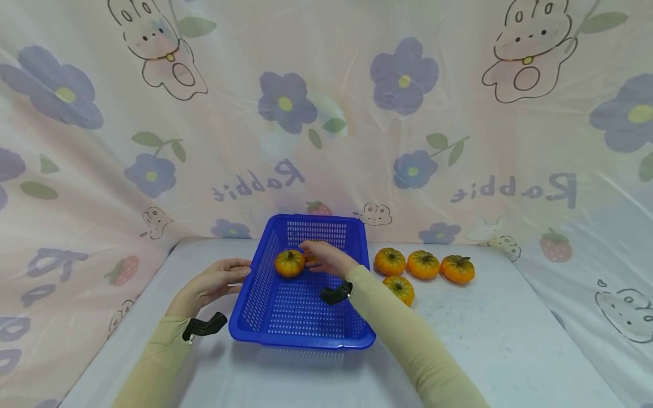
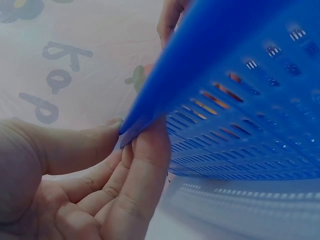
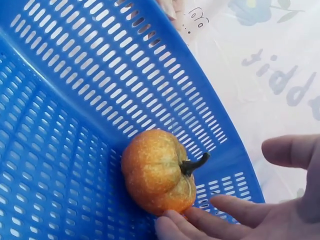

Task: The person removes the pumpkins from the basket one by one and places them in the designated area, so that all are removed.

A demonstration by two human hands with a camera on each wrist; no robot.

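A blue plastic basket (image 1: 301, 342) with slotted walls stands on the table. My left hand (image 1: 219, 281) pinches its left rim, thumb on the outer edge and fingers beneath, as the left wrist view shows. My right hand (image 1: 329, 258) is inside the basket, toward the back, with thumb and fingers spread apart. An orange-green pumpkin (image 1: 289, 263) sits in the basket to the left of those fingers. Behind the right hand a bit of another orange pumpkin (image 1: 309, 256) shows, mostly hidden. In the right wrist view, fingertips are right at the lower side of a pumpkin (image 3: 157, 172) with a dark stem.
Right of the basket, several more small pumpkins (image 1: 423, 264) lie on the white tabletop (image 1: 469, 334); one pumpkin (image 1: 400, 290) is nearer, partly behind the right forearm. A printed curtain (image 1: 347, 141) with flowers and rabbits hangs behind and around the table.
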